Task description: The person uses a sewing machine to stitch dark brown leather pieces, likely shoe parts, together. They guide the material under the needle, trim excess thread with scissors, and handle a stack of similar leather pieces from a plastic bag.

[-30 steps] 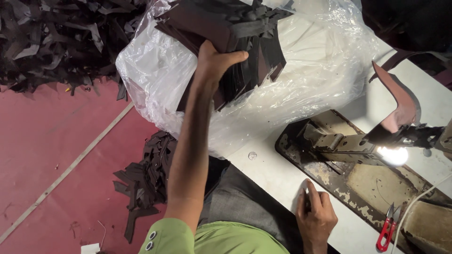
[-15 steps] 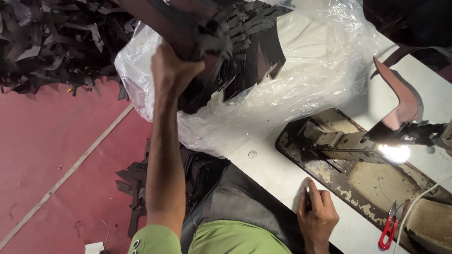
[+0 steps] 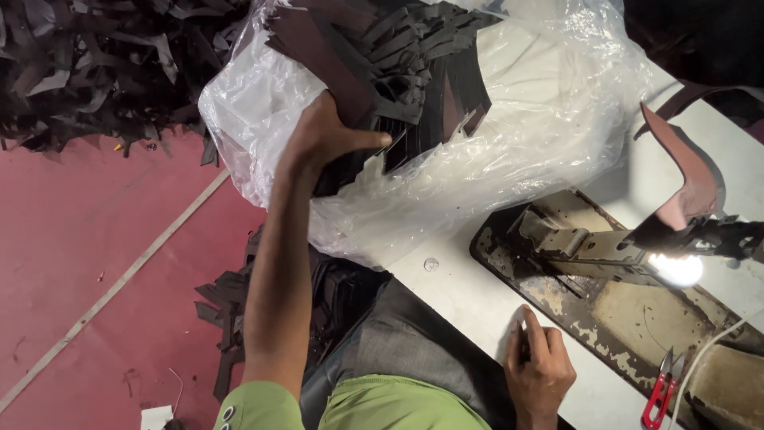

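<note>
The left hand (image 3: 330,139) is gripping a thick bundle of dark brown leather strips (image 3: 398,72) — fingers curled beneath it, thumb pressing across its side — and the bundle is sitting inside a clear plastic bag (image 3: 509,151) at the edge of the white table (image 3: 469,302). The right hand (image 3: 539,370) is resting on the table with fingers bent around something small and dark — what it is cannot be told — near the worn metal plate (image 3: 573,299) and red snips (image 3: 660,394).

The left hand (image 3: 330,139) grips a stack of dark leather strips (image 3: 390,72) on a clear plastic bag (image 3: 517,151), while the right hand (image 3: 539,370) rests on the white table (image 3: 469,306).
</note>
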